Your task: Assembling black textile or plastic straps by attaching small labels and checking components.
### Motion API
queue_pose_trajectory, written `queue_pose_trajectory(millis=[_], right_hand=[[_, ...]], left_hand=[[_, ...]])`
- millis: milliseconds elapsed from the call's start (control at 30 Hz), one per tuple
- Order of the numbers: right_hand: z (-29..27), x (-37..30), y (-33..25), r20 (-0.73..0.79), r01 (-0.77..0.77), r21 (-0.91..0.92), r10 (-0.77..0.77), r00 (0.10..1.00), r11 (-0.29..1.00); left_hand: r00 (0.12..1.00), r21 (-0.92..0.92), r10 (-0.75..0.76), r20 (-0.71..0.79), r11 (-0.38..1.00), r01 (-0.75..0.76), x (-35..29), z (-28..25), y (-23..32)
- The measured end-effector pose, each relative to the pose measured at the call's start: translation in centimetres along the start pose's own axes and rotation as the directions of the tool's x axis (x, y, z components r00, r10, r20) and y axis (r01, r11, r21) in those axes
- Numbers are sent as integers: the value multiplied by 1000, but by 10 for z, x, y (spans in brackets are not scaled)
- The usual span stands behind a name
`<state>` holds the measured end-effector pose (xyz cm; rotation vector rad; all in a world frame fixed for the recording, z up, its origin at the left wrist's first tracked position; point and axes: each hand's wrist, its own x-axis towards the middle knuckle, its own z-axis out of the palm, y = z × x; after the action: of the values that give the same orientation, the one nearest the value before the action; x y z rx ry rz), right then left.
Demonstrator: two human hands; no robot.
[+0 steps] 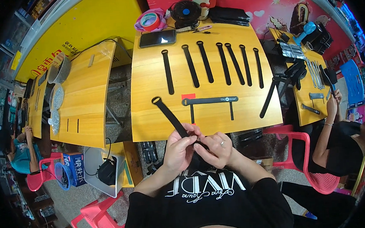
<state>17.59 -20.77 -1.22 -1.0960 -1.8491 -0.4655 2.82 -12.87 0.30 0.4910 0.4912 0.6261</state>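
"What do the hands hold?"

"Your left hand (178,154) grips a black strap (171,117) just off the near edge of the middle table (149,124); your right hand (219,150) pinches the same strap's lower end between thumb and fingers."

"Where does the rest of it go?"

"It slants away from your left hand, its looped end over the table's near left part."

"And beyond it?"

"You have a labelled strap (206,100) crosswise near the table's middle, seven loose straps (205,62) in a row behind, a phone (158,38) toward the table's far left corner and a fan (185,12) at its far edge."
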Motion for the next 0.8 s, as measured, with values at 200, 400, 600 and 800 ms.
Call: queue_pose_trajectory(millis=[200, 400, 600, 800], right_hand=[[-26, 4, 5, 80, -391, 269, 384, 920, 880], [-58, -28, 27, 218, -741, 659, 911, 351, 128], [-61, -51, 53, 259, -729, 682, 951, 170, -56], [-39, -68, 87, 203, -815, 580, 970, 135, -7]], left_hand=[[987, -22, -45, 157, 999, 49, 6, -8, 12], [987, 125, 160, -19, 980, -157, 26, -38, 25], [985, 438, 123, -119, 897, -59, 59, -46, 24], [963, 763, 224, -150, 646, -32, 85, -55, 17]])
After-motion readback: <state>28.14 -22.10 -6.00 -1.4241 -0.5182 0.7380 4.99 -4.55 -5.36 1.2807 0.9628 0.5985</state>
